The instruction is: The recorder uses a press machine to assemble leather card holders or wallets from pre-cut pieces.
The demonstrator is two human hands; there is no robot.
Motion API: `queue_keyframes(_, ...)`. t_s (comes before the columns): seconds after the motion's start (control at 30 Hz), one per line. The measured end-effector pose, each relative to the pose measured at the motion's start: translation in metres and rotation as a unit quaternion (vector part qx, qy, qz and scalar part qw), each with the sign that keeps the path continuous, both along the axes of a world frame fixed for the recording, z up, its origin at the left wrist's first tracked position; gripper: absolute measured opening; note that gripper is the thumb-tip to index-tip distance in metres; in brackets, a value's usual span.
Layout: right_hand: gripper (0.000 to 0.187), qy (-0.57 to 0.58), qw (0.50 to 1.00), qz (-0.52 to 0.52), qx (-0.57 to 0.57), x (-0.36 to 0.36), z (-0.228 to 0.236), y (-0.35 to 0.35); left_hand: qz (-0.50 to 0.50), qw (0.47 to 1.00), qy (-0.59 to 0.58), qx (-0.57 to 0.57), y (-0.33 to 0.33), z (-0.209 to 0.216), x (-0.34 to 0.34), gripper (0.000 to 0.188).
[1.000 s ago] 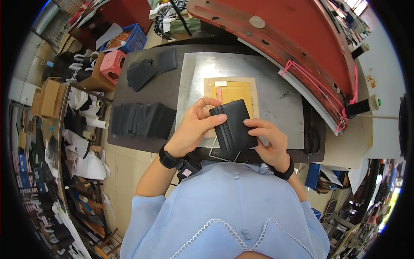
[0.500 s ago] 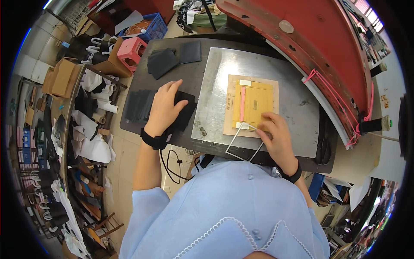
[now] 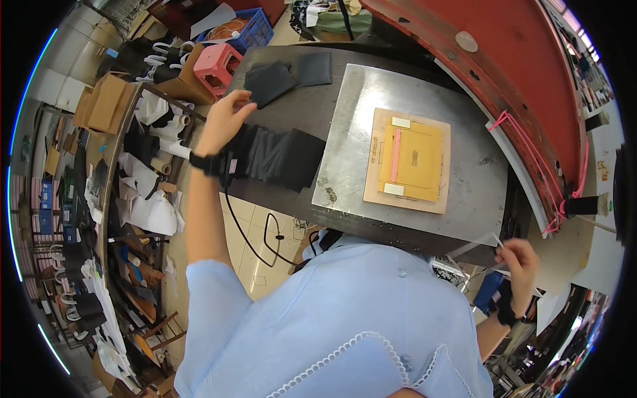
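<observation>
Cluttered workshop floor surrounds a dark bench (image 3: 292, 199) seen from above, its near edge just beyond the person's pale blue shirt. Nearest, at the lower right, the right hand (image 3: 521, 259) hangs off the bench's near corner, its fingers (image 3: 505, 247) pinched narrow on a thin, clear sheet (image 3: 481, 247) that slants up toward the right; what kind of sheet it is cannot be told. Farther in, a metal plate (image 3: 464, 179) lies on the bench, carrying a yellow-tan rectangular template (image 3: 408, 159) with a pink strip (image 3: 397, 146) running along it; its long axis points away from the person.

To the left of the plate lies a fanned stack of black leather pieces (image 3: 282, 156), overlapping in a row whose long axis runs left to right along the bench. The left hand (image 3: 222, 123), a black band at the wrist, sits at the stack's left end, fingers (image 3: 240, 99) loosely curled and resting at the far edge of the outermost piece; whether they grip it cannot be told. Beyond, near the far edge, two more dark pieces (image 3: 285, 76) lie apart. Past the bench stand a pink stool (image 3: 215, 63) and a blue crate (image 3: 255, 30).
</observation>
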State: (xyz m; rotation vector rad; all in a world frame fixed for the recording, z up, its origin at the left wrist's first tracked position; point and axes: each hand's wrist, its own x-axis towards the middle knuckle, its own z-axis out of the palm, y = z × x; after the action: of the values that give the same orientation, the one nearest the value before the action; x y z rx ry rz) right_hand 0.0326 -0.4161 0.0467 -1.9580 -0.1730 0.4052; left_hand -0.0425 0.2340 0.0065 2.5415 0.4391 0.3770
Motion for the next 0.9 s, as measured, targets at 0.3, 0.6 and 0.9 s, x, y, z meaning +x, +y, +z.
queue_keyframes(0.3,0.034,0.017,0.96,-0.074,-0.27,-0.04,-0.019,-0.104,0.008,0.981,0.065,0.18,0.022,-0.049,0.059,0.069)
queue_keyframes(0.6,0.031,-0.041,0.982,0.02,-0.184,-0.003,0.008,0.009,-0.007,0.985,0.054,0.167,0.034,-0.05,0.061,0.072)
queue_keyframes(0.9,0.027,-0.171,0.951,0.229,-0.12,0.031,0.013,0.108,0.031,0.993,-0.026,0.114,0.025,-0.031,0.056,0.057)
